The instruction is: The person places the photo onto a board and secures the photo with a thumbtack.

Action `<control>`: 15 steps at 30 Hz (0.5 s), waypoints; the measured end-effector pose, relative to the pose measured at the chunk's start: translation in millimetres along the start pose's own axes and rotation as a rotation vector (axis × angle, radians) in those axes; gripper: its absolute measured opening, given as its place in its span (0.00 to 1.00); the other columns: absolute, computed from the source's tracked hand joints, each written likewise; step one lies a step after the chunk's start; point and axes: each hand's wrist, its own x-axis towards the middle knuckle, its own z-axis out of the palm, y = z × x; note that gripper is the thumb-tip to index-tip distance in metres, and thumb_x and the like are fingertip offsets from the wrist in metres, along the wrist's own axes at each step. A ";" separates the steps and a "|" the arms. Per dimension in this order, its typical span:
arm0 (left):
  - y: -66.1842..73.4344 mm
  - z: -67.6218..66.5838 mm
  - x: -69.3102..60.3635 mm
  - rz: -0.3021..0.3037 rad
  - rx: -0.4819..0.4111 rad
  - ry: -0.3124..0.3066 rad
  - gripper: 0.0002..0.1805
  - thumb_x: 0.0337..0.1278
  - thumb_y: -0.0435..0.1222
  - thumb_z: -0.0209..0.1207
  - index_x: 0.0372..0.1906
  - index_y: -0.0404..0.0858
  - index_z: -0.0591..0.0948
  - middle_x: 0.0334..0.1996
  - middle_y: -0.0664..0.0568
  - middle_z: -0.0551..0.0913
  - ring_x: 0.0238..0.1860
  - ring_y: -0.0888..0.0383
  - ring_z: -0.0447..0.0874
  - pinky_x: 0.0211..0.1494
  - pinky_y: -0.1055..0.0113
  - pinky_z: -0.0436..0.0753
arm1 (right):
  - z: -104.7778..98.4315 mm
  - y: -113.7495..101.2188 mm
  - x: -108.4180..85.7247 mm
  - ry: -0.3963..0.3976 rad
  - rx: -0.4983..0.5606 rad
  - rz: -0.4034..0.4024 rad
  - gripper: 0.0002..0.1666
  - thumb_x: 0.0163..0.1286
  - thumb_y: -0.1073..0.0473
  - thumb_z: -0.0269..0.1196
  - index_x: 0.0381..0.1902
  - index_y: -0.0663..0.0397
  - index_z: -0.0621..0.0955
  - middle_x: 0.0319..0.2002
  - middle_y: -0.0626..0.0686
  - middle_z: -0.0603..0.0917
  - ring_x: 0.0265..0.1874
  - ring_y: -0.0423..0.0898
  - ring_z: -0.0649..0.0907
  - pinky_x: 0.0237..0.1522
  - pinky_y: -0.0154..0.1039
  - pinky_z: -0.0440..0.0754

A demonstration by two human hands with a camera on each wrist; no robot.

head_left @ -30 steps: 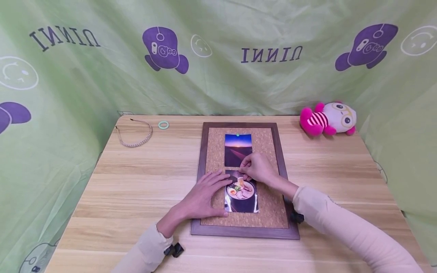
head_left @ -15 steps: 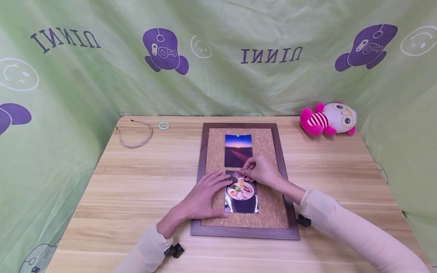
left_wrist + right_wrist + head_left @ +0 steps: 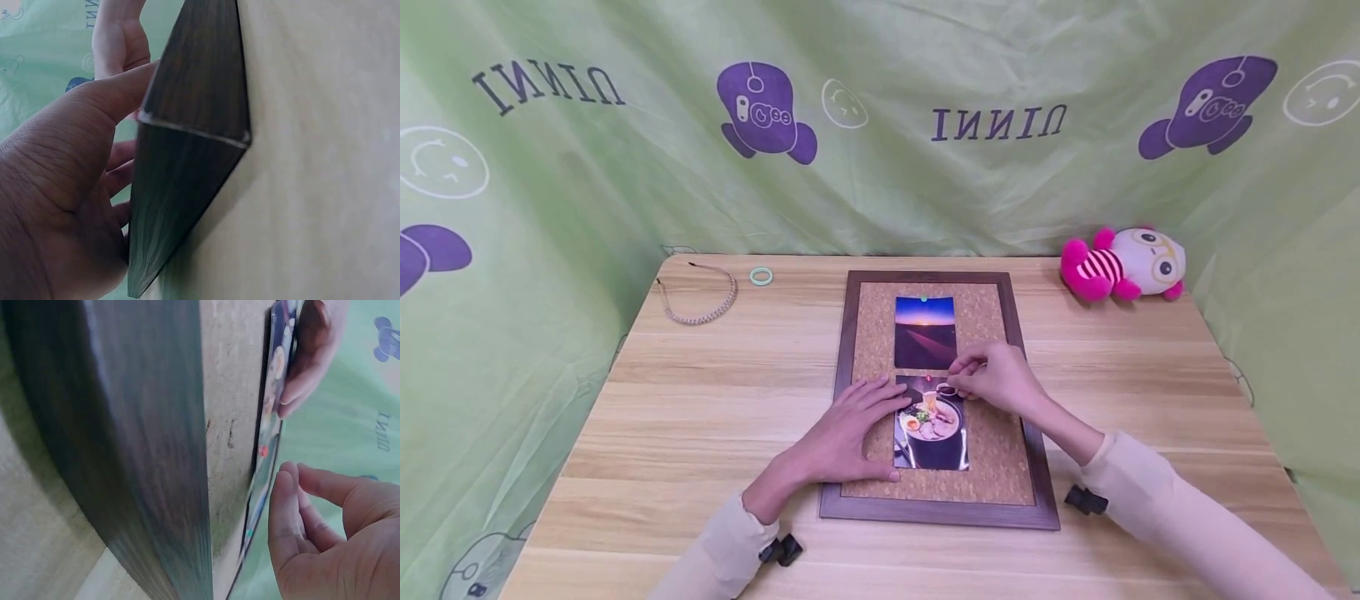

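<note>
A framed cork board (image 3: 992,471) lies on the table with two photos on it. The far photo, a sunset (image 3: 925,337), carries a green pushpin (image 3: 923,298) at its top edge. Below it lies a photo of a ramen bowl (image 3: 936,454), with a red pushpin (image 3: 928,378) at its top. My left hand (image 3: 848,433) rests with spread fingers on this photo's left side and the board. My right hand (image 3: 996,377) hovers just right of the red pushpin, fingers loosely bent. In the right wrist view its thumb and index fingertips are close together, with nothing seen between them.
A pink-and-white plush toy (image 3: 1123,263) lies at the table's back right. At the back left are a beaded headband (image 3: 702,318) and a mint-green ring (image 3: 762,276). A green printed curtain (image 3: 880,192) surrounds the table's back and sides.
My right hand has let go of the red pushpin and moved a little to the right, leaving the pin in view on the ramen photo. My left hand has stayed in place.
</note>
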 end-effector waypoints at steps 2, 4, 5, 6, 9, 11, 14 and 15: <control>0.6 -0.9 -0.5 0.004 -0.005 0.000 0.59 0.51 0.61 0.80 0.85 0.42 0.70 0.87 0.47 0.65 0.90 0.44 0.51 0.92 0.41 0.47 | -4.1 0.6 -3.3 0.007 0.011 0.006 0.03 0.68 0.68 0.77 0.38 0.64 0.92 0.29 0.53 0.92 0.25 0.47 0.91 0.29 0.41 0.93; 0.8 -1.8 -1.5 0.010 -0.011 0.002 0.58 0.52 0.61 0.80 0.85 0.42 0.70 0.87 0.47 0.65 0.90 0.44 0.52 0.92 0.40 0.47 | -8.2 1.6 -6.7 0.024 0.002 0.003 0.04 0.68 0.67 0.77 0.39 0.63 0.93 0.30 0.53 0.92 0.26 0.47 0.92 0.29 0.39 0.92; 0.8 -2.2 -2.0 0.009 -0.015 0.003 0.58 0.52 0.61 0.80 0.85 0.42 0.70 0.87 0.47 0.66 0.90 0.44 0.52 0.92 0.40 0.47 | -10.3 2.1 -8.6 0.035 -0.009 -0.001 0.04 0.68 0.67 0.78 0.39 0.62 0.93 0.31 0.53 0.92 0.26 0.46 0.92 0.29 0.38 0.92; 0.6 -2.8 -2.7 0.006 -0.023 0.004 0.58 0.52 0.62 0.80 0.85 0.42 0.70 0.86 0.47 0.66 0.90 0.44 0.52 0.92 0.40 0.46 | -12.4 2.9 -10.5 0.044 -0.016 -0.005 0.04 0.68 0.66 0.78 0.40 0.62 0.93 0.31 0.53 0.92 0.27 0.45 0.91 0.29 0.36 0.91; -1.0 -5.3 -5.0 -0.010 -0.051 0.021 0.57 0.54 0.61 0.79 0.85 0.41 0.71 0.86 0.47 0.66 0.90 0.44 0.53 0.92 0.40 0.44 | -18.2 6.1 -16.6 0.070 -0.019 -0.011 0.05 0.68 0.67 0.78 0.41 0.63 0.93 0.33 0.54 0.92 0.28 0.42 0.91 0.30 0.35 0.91; -3.1 -7.7 -6.8 -0.023 -0.083 0.039 0.54 0.58 0.58 0.78 0.84 0.41 0.71 0.86 0.47 0.67 0.89 0.44 0.53 0.92 0.41 0.44 | -21.9 8.3 -21.2 0.075 -0.002 -0.012 0.06 0.68 0.68 0.77 0.42 0.65 0.93 0.34 0.55 0.92 0.28 0.42 0.90 0.31 0.35 0.92; -7.0 -13.3 -10.6 -0.035 -0.121 0.072 0.48 0.65 0.53 0.76 0.84 0.39 0.72 0.85 0.46 0.68 0.89 0.42 0.55 0.92 0.41 0.47 | -27.2 12.6 -28.2 0.092 0.018 -0.006 0.07 0.68 0.68 0.78 0.43 0.65 0.92 0.33 0.55 0.92 0.28 0.41 0.90 0.31 0.34 0.91; -8.6 -15.5 -12.2 -0.041 -0.131 0.083 0.46 0.67 0.50 0.76 0.84 0.39 0.72 0.85 0.46 0.68 0.89 0.42 0.55 0.91 0.41 0.48 | -28.8 14.3 -30.6 0.096 0.023 -0.008 0.08 0.68 0.68 0.78 0.43 0.65 0.92 0.33 0.55 0.93 0.28 0.41 0.89 0.30 0.34 0.90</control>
